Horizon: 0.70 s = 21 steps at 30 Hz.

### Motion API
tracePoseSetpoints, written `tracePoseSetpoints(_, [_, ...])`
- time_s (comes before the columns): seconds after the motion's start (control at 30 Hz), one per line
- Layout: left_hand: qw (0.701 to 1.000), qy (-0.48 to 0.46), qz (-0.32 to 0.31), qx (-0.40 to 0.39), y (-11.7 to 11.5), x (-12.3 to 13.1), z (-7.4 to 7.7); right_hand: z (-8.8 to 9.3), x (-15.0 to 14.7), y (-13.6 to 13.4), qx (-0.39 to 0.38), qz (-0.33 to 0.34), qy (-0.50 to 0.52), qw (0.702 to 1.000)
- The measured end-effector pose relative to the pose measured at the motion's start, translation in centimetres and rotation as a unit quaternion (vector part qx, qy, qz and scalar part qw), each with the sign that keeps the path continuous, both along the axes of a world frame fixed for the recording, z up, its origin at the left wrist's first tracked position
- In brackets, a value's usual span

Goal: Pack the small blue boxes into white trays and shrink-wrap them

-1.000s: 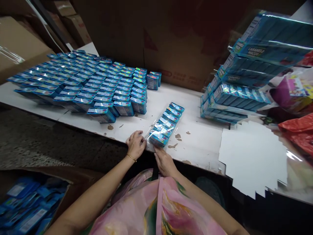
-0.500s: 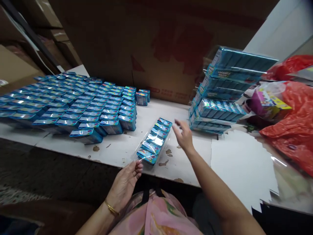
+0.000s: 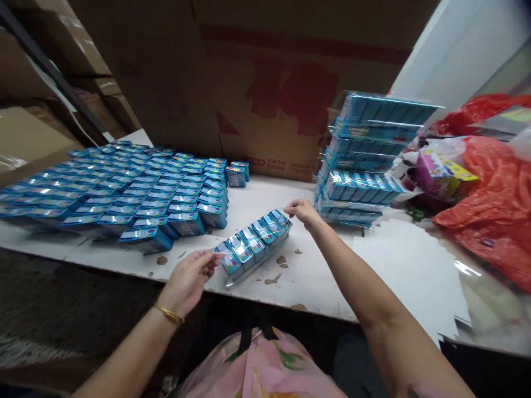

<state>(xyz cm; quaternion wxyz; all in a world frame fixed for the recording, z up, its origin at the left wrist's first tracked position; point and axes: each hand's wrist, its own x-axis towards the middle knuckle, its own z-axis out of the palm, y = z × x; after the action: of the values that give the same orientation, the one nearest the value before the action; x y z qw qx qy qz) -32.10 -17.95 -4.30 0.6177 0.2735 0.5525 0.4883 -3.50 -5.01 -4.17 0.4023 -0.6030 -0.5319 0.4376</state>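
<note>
A row of small blue boxes in a clear plastic wrapper (image 3: pixel 254 241) lies slantwise near the front of the white table. At its near left end, my left hand (image 3: pixel 193 275) is closed in a pinch on the wrapper's edge. My right hand (image 3: pixel 305 213) pinches the wrapper at the far right end. Light glints on the film over the box tops. To the left, many loose blue boxes (image 3: pixel 143 237) stand upright in close rows. A stack of wrapped blue packs (image 3: pixel 365 155) rises to the right, just behind my right hand.
Behind the table (image 3: pixel 249 193) stands a large cardboard box (image 3: pixel 265 83). White card sheets (image 3: pixel 409 271) lie in a pile at the right. Red plastic bags (image 3: pixel 485 204) and a purple and yellow box (image 3: pixel 446 171) sit beyond them. Cartons (image 3: pixel 33 138) fill the left back.
The wrapped row has turned clockwise, its near end swinging left. My right hand has come down to pinch its far end, and my left hand has moved left and up with the near end.
</note>
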Motion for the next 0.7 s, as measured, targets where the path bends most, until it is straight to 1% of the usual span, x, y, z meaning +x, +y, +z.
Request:
tracePoseSetpoints(0.07, [0.998,0.029,-0.031,0.041,2.2,-0.6,2.9,1.7,1.1,-2.3,0.047,-0.026,0.068,0.996])
tracePoseSetpoints(0.13, [0.991,0.045,-0.057,0.114,4.7,-0.1,6.5,4.5,2.7,-4.4,0.111,-0.052,0.105,0.987])
tracePoseSetpoints(0.17, [0.984,0.053,-0.081,0.152,6.0,0.7,8.6,6.2,3.7,-5.1,0.143,-0.069,0.113,0.981])
tracePoseSetpoints(0.23, [0.971,0.050,-0.102,0.213,8.5,3.4,12.6,10.0,6.3,-6.2,0.202,-0.115,0.115,0.966])
tracePoseSetpoints(0.27, [0.965,0.028,-0.118,0.233,9.7,5.2,14.5,11.9,7.8,-6.4,0.229,-0.142,0.111,0.957])
tracePoseSetpoints(0.33, [0.960,-0.017,-0.149,0.235,12.0,9.4,17.6,15.3,11.3,-6.4,0.267,-0.196,0.097,0.939])
tracePoseSetpoints(0.37, [0.960,-0.036,-0.173,0.218,13.0,11.7,18.8,16.7,13.3,-6.2,0.277,-0.219,0.090,0.931])
tracePoseSetpoints(0.43, [0.958,-0.064,-0.215,0.180,14.8,16.3,20.2,18.7,17.2,-5.6,0.281,-0.261,0.076,0.920])
tracePoseSetpoints(0.5, [0.958,-0.066,-0.225,0.164,16.5,20.6,20.7,19.6,20.8,-4.6,0.269,-0.309,0.062,0.910])
tracePoseSetpoints(0.53, [0.960,-0.060,-0.220,0.163,17.4,22.6,20.6,19.8,22.5,-3.9,0.263,-0.338,0.055,0.902])
tracePoseSetpoints(0.6, [0.964,-0.043,-0.204,0.164,19.0,26.3,20.1,19.5,25.3,-2.3,0.254,-0.393,0.045,0.883])
tracePoseSetpoints(0.67, [0.966,-0.017,-0.200,0.163,20.5,29.3,19.5,18.8,27.5,-0.4,0.258,-0.426,0.028,0.867])
tracePoseSetpoints(0.7, [0.966,-0.001,-0.198,0.166,21.2,30.6,19.1,18.3,28.4,0.6,0.260,-0.431,0.015,0.864])
